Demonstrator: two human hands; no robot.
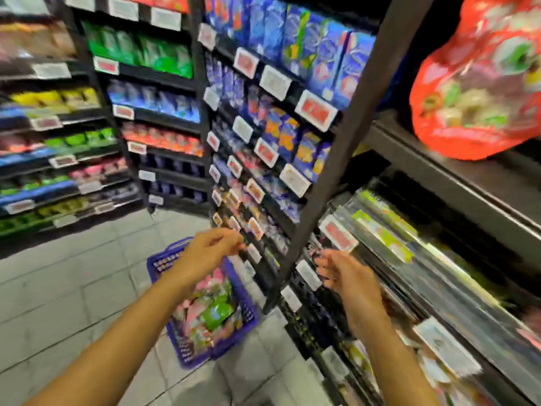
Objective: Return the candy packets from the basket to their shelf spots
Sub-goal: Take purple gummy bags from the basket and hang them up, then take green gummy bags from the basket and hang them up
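We face dark shelves [345, 142] that fill most of the view, packed with blue boxes [322, 54], green bags [152, 51] and rows of white and red price tags [316, 110], all smeared by motion blur. Below lies a grey tiled floor [67, 282]. At upper right a big red bag [480, 83] sits on a shelf, near the camera. On the floor, just beside the foot of the shelves, stands our blue basket [248, 315], and the candy packets [210, 306] lie heaped inside it, pink and green among them. Our left hand [210, 253] hangs over the basket's far end, fingers bent loosely toward the low shelf tags; through the blur we cannot tell whether anything is pinched between them. Our right hand [342, 273] reaches toward a lower shelf to the right of the black upright [336, 159], fingers loosely spread, close to a price tag there, with nothing visibly held. The two hands stay apart, the upright rising between them.
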